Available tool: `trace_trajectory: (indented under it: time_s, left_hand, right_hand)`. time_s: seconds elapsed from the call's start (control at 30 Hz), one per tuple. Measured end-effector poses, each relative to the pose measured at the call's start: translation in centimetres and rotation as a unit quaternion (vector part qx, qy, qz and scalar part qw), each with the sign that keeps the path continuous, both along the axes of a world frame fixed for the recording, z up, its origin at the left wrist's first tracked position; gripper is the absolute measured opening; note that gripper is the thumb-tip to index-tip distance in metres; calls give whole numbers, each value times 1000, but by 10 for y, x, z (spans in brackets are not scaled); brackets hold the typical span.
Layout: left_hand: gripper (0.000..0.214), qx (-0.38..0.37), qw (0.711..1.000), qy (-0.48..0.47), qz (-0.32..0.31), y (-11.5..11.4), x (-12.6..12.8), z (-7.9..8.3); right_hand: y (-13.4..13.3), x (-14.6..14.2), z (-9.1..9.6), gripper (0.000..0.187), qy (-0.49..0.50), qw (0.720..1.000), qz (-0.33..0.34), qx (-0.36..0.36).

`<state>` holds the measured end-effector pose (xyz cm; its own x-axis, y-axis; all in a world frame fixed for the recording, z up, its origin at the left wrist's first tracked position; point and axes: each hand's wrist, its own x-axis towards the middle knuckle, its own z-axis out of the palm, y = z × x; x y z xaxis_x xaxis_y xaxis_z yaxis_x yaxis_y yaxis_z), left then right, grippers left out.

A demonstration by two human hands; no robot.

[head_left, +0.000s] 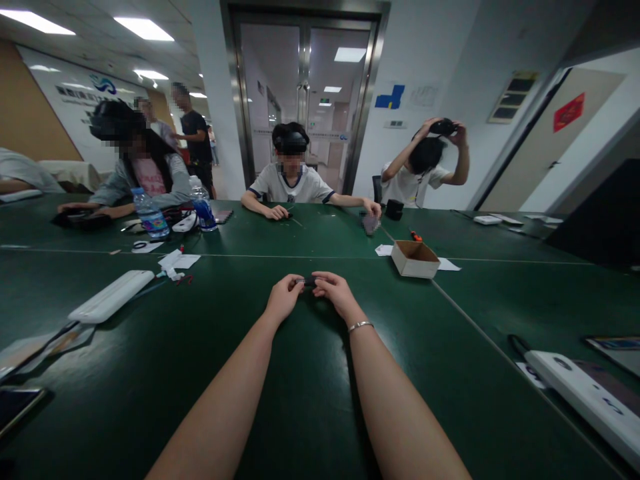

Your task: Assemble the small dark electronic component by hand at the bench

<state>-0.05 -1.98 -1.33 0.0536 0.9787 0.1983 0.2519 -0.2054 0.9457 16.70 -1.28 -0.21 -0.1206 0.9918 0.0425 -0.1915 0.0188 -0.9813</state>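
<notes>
A small, dark, slim object (309, 281) spans the gap between my two hands, just above the green table (310, 373). Its kind is too small to make out. My left hand (285, 297) pinches its left end between thumb and fingers. At the other end, my right hand (338, 295) closes its fingertips on it, with a silver bracelet (361, 325) round that wrist. The fingers cover both ends, so only the middle shows.
An open cardboard box (415, 260) stands right of my hands. White power strips (113, 297) lie at left and right. Water bottles (150, 213) and paper scraps (180, 260) are at the back left. Three people wearing or handling headsets sit opposite; one person's hand (371, 208) rests near a black cylinder (395, 210).
</notes>
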Motion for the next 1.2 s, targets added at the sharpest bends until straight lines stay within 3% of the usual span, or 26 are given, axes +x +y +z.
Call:
trace_trajectory:
  time_s: [0.3,0.7,1.2]
  left_hand:
    - [19,16,999,-34,2,0,2,0]
    - [29,5,998,-62,1,0,1,1]
    - [58,-25,996,76,47,-6,-3,12]
  right_hand:
    - [1,-1,1,19,27,999,-4,-43]
    - [2,0,0,21,13,999,14,-35]
    - [2,5,-1,38,46,996,71,2]
